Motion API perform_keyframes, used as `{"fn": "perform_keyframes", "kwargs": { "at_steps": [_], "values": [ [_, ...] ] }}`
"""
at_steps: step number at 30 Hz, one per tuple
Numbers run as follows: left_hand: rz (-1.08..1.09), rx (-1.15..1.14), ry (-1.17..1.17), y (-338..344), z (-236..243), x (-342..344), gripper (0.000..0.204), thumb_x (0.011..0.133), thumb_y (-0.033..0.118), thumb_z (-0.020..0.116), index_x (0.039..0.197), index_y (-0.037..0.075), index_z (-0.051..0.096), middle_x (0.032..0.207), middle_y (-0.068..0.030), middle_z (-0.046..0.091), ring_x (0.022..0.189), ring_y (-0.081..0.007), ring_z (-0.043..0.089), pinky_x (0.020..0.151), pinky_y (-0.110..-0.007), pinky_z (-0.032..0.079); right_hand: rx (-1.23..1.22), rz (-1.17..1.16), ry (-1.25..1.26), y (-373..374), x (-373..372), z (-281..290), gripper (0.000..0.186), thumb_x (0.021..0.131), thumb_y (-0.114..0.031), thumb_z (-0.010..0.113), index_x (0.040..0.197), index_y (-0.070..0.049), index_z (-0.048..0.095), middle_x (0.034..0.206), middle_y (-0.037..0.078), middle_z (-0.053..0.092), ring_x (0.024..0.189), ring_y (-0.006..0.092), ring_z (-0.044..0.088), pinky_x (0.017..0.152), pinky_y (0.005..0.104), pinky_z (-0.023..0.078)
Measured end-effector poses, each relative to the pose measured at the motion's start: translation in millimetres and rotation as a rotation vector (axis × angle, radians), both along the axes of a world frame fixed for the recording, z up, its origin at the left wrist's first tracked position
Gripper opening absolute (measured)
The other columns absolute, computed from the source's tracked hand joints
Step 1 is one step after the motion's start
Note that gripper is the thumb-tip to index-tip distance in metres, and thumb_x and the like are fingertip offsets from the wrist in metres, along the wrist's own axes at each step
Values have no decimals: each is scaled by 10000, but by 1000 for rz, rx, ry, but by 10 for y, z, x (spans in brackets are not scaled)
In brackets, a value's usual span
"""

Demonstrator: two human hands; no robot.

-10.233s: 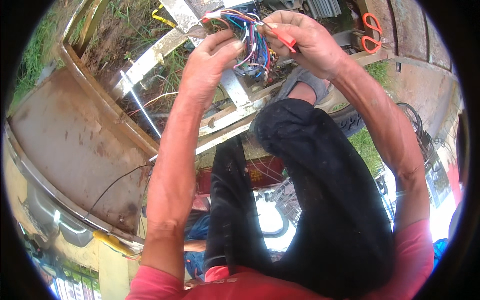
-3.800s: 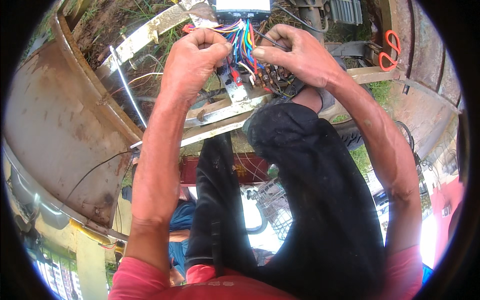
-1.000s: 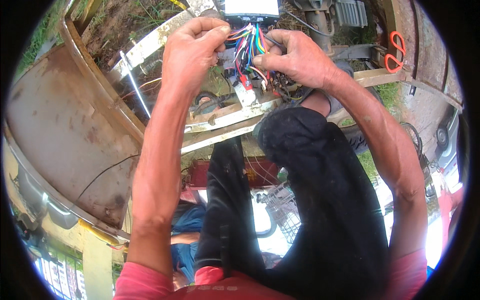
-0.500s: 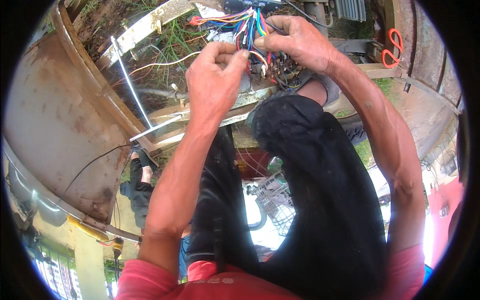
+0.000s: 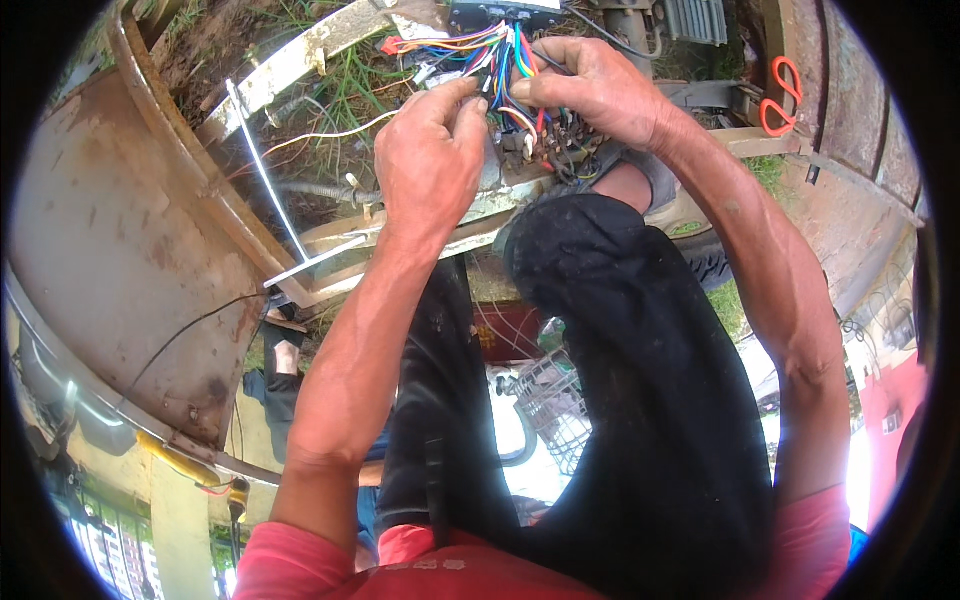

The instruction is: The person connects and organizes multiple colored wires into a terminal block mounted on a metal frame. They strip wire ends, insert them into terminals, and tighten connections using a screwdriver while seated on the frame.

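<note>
Wires (image 5: pixel 497 52), a coloured bundle of red, blue, green, yellow and white strands, fan out near the top edge, and that is where I have both hands. My left hand (image 5: pixel 432 160) reaches up from the lower left, back of the hand toward the camera, fingers (image 5: pixel 462 100) curled narrow and pinched on strands at the bundle's lower part. My right hand (image 5: pixel 590 85) comes in from the right, fingers bent close together and gripping strands just beside the left fingertips; the two hands nearly touch. The bundle runs up to a dark box (image 5: pixel 505 10) at the very top, mostly cut off by the rim. Below the hands sits a cluster of dark connectors (image 5: pixel 555 150), red and black leads running into it; I cannot tell which strand each hand has. A pale metal bar (image 5: pixel 300 60) slants up to the left of the hands over grass and soil, and a thin white wire (image 5: pixel 265 175) trails down from it. A large rusty metal panel (image 5: pixel 110 250) fills the left side. Orange-handled scissors (image 5: pixel 778 95) lie well apart to the right, on a rusty ledge. My knee in black trousers (image 5: pixel 620 350) rises right under the hands, with red sleeves at the bottom edge.
</note>
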State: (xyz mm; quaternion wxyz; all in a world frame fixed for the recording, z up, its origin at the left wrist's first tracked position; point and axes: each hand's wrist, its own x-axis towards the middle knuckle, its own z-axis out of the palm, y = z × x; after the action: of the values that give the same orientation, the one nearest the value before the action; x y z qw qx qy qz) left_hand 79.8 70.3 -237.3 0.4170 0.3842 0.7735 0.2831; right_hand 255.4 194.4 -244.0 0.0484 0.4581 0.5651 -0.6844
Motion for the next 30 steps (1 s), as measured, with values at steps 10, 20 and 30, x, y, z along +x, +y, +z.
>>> {"fn": "perform_keyframes", "kwargs": {
  "at_steps": [10, 20, 30],
  "values": [
    [114, -333, -441, 232, 157, -150, 202, 910, 148, 723, 1031, -13, 744, 834, -14, 692, 724, -66, 594, 635, -231, 466, 39, 9, -3, -25, 33, -56, 518, 845, -435, 746, 1102, 14, 726, 935, 84, 734, 860, 131, 657, 830, 306, 519],
    [202, -410, -1072, 349, -14, -506, 172, 954, 204, 656, 985, 37, 687, 701, 57, 516, 555, -53, 392, 596, -268, 380, 64, 18, -7, -33, 30, -37, 525, 864, -439, 738, 1115, 21, 719, 906, 88, 727, 837, 134, 654, 811, 309, 518],
    [146, -363, -964, 369, -26, -340, 130, 913, 172, 735, 930, 56, 678, 699, 47, 532, 583, -71, 431, 590, -261, 391, 107, -1, -26, -26, 82, -42, 540, 862, -444, 735, 1110, 35, 699, 957, 113, 731, 890, 149, 668, 851, 317, 522]
  ]
}}
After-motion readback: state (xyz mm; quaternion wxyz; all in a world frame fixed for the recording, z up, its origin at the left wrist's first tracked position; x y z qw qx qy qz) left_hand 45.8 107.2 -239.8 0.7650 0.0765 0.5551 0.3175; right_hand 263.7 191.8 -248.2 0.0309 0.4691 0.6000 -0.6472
